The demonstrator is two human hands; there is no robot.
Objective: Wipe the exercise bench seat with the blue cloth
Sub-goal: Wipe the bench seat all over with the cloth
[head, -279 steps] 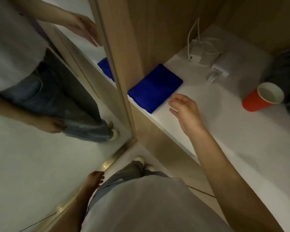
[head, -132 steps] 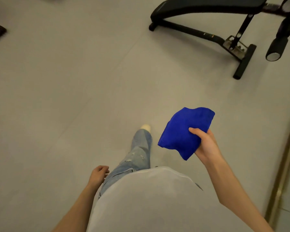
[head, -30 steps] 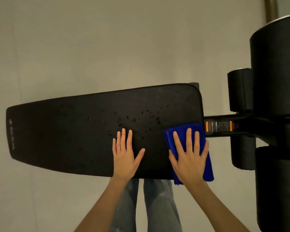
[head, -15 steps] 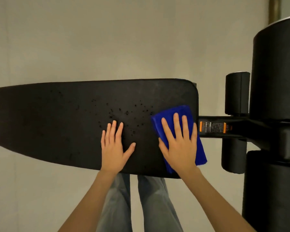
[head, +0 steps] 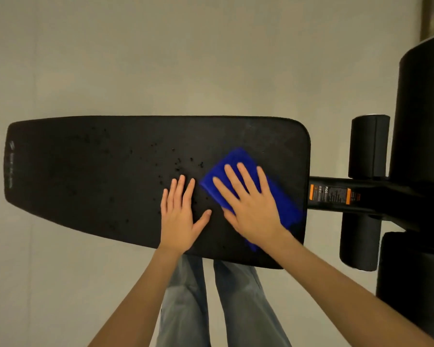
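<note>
The black padded bench seat [head: 90,176] lies across the view, with small dark droplets scattered near its middle. The folded blue cloth [head: 283,201] lies on the right part of the seat. My right hand [head: 251,206] presses flat on the cloth, fingers spread and pointing up-left, covering most of it. My left hand [head: 182,214] rests flat on the bare seat just left of the cloth, fingers together, holding nothing.
Black foam rollers [head: 368,146] and the bench's frame bar with an orange label [head: 333,194] stand to the right. A large black padded part [head: 421,116] fills the far right edge. Pale floor surrounds the bench; my legs are below its near edge.
My right hand has slid the cloth left and away from the seat's right edge, turning it at an angle. My left hand stays flat on the seat.
</note>
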